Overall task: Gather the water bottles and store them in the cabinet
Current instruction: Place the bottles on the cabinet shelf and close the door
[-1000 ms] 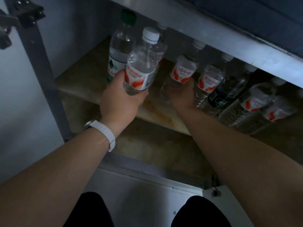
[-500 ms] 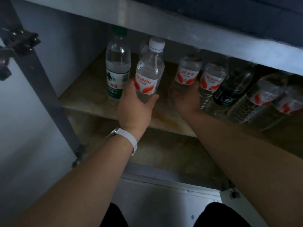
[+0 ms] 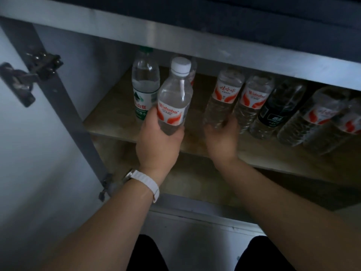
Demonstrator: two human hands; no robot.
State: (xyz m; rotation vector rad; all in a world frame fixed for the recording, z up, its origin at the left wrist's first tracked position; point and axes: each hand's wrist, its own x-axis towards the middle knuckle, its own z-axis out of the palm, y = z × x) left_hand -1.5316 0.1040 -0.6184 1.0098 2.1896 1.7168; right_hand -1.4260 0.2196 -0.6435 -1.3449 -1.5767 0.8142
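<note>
Lower the clear plastic white-capped bottle with the red-and-white label (image 3: 174,100) upright onto the wooden cabinet shelf (image 3: 109,116), near its front edge, beside the green-labelled clear bottle (image 3: 144,89). The left hand (image 3: 159,145) wraps its base. The right hand's (image 3: 221,138) fingers (image 3: 227,122) curl around a second red-labelled clear bottle (image 3: 221,100) standing at mid-shelf.

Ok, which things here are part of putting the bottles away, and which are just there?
Part of the job:
white-capped bottle in the left hand
bottle under the right hand
green-label bottle
row of bottles to the right
cabinet shelf

Just there:
door hinge
watch strap
</note>
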